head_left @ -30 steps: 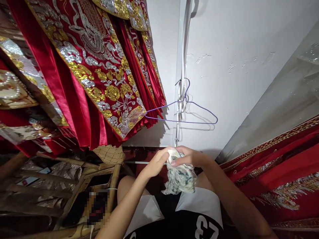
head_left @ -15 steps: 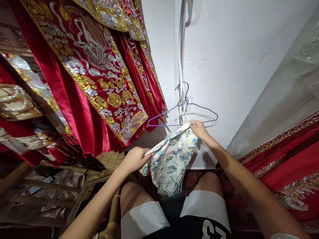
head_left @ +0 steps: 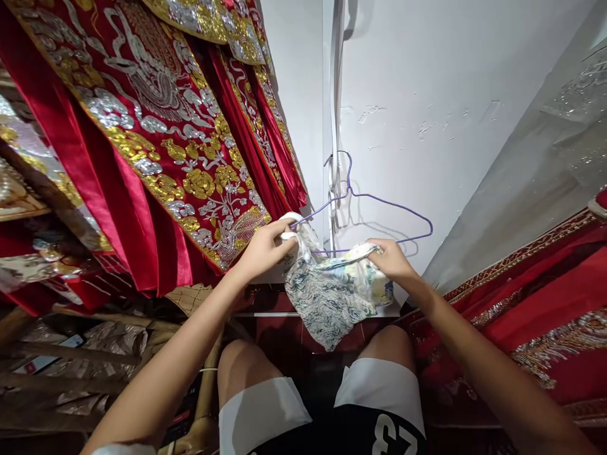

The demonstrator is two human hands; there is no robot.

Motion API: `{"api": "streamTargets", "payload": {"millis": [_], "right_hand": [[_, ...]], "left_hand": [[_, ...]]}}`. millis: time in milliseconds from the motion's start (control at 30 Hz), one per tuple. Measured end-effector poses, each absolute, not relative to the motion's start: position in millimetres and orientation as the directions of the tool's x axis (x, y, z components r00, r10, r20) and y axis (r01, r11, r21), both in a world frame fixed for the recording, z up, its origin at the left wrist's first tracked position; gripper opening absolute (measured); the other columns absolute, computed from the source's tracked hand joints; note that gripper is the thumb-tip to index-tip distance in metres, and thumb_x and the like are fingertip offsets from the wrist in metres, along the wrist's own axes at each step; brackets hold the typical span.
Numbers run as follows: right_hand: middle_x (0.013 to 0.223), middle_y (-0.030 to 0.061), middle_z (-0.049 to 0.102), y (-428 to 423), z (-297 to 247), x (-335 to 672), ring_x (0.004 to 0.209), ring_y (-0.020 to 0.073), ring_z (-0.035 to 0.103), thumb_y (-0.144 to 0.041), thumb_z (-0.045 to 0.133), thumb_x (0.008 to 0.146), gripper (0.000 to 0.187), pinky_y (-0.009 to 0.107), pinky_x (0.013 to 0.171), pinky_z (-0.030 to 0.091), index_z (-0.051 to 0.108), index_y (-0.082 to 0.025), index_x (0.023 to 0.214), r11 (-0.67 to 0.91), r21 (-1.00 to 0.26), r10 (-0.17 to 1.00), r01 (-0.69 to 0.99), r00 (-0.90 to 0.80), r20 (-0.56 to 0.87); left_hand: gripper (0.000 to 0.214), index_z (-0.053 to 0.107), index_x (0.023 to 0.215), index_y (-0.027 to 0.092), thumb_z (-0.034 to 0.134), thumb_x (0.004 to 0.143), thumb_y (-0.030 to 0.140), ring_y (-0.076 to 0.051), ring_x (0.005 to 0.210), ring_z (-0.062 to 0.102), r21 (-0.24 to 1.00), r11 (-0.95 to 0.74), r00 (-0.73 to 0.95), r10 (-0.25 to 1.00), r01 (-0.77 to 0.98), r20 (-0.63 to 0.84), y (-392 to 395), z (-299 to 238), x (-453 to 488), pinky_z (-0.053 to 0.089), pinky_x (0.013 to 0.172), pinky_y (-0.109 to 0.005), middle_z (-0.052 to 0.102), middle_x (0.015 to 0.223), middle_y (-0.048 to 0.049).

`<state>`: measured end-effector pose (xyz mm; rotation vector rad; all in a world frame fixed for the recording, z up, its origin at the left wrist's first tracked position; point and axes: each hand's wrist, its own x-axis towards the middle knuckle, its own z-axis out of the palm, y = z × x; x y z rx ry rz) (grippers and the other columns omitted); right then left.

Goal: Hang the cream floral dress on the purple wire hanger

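A small floral garment (head_left: 332, 294), white with blue and green print, hangs spread between both hands. My left hand (head_left: 263, 248) grips its white upper edge right at the left tip of a purple wire hanger (head_left: 379, 203). My right hand (head_left: 391, 260) pinches the garment's other edge just below the hanger's bottom bar. The hanger hangs by its hook from a white cord (head_left: 334, 114) running down the white wall. Both hands are closed on the cloth.
Red robes with gold and silver embroidery (head_left: 156, 126) hang close on the left, nearly touching my left hand. More red embroidered fabric (head_left: 535, 316) lies at the right. Wooden bars (head_left: 57, 373) and my knees in white shorts (head_left: 379, 385) are below.
The garment went from bunched low near my lap to spread and lifted. My left hand rose to the hanger's left tip; my right hand stays by the bottom bar.
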<state>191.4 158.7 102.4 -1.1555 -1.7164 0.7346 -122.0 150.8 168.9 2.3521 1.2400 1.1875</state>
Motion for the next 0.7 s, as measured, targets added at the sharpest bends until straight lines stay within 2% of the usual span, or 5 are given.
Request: {"api": "streamTargets", "payload": {"millis": [133, 300, 467, 600, 700], "right_hand": [[0.097, 0.0067, 0.076, 149.8, 101.8, 190.8, 0.086, 0.0235, 0.067, -0.016, 0.056, 0.07, 0.043, 0.029, 0.072, 0.051, 0.078, -0.018, 0.107, 0.427, -0.84, 0.904, 0.335, -0.149, 0.401], [0.08, 0.0023, 0.071, 160.8, 111.5, 227.9, 0.059, 0.0155, 0.058, -0.022, 0.071, 0.065, 0.087, 0.025, 0.054, 0.045, 0.048, -0.017, 0.149, 0.37, -0.854, 0.829, 0.366, 0.285, 0.481], [0.065, 0.0044, 0.067, 163.8, 140.8, 266.2, 0.059, 0.0179, 0.059, -0.033, 0.081, 0.064, 0.037, 0.027, 0.05, 0.043, 0.079, -0.012, 0.094, 0.277, -0.88, 0.918, 0.386, 0.163, 0.361], [0.076, 0.0123, 0.075, 151.8, 168.4, 287.3, 0.069, 0.0254, 0.07, -0.042, 0.091, 0.058, 0.037, 0.033, 0.055, 0.053, 0.078, -0.013, 0.077, 0.097, -0.949, 0.976, 0.3, -0.213, 0.032], [0.069, 0.0143, 0.073, 151.5, 160.7, 281.5, 0.059, 0.0209, 0.069, -0.05, 0.087, 0.067, 0.039, 0.033, 0.053, 0.053, 0.074, -0.013, 0.068, 0.052, -0.966, 0.985, 0.255, -0.173, 0.008]], "left_hand": [[0.037, 0.065, 0.119, 0.02, 0.057, 0.083, 0.019, -0.025, 0.107, 0.067, 0.569, -0.622, 0.239, 0.76, 0.538, 0.604, 166.4, 172.0, -111.5, 0.049, 0.097, -0.036, 0.073, 0.111, -0.0088], [0.033, 0.071, 0.105, 0.017, 0.046, 0.083, 0.016, -0.025, 0.101, 0.066, 0.453, -0.604, 0.264, 0.746, 0.655, 0.611, 178.5, 163.4, -114.8, 0.049, 0.097, -0.037, 0.073, 0.108, -0.0086], [0.023, 0.068, 0.098, 0.016, 0.048, 0.091, 0.025, -0.025, 0.104, 0.06, 0.374, -0.594, 0.218, 0.693, 0.712, 0.687, 181.5, 170.5, -115.7, 0.047, 0.095, -0.039, 0.063, 0.107, -0.0118], [0.026, 0.063, 0.1, 0.016, 0.064, 0.088, 0.04, -0.022, 0.089, 0.057, 0.453, -0.483, 0.049, 0.723, 0.749, 0.689, 189.3, 182.0, -124.1, 0.047, 0.081, -0.035, 0.06, 0.096, -0.0089], [0.027, 0.062, 0.092, 0.018, 0.065, 0.089, 0.044, -0.018, 0.072, 0.055, 0.542, -0.477, 0.022, 0.764, 0.692, 0.645, 194.4, 186.3, -117.1, 0.043, 0.069, -0.03, 0.062, 0.078, -0.0036]]}}
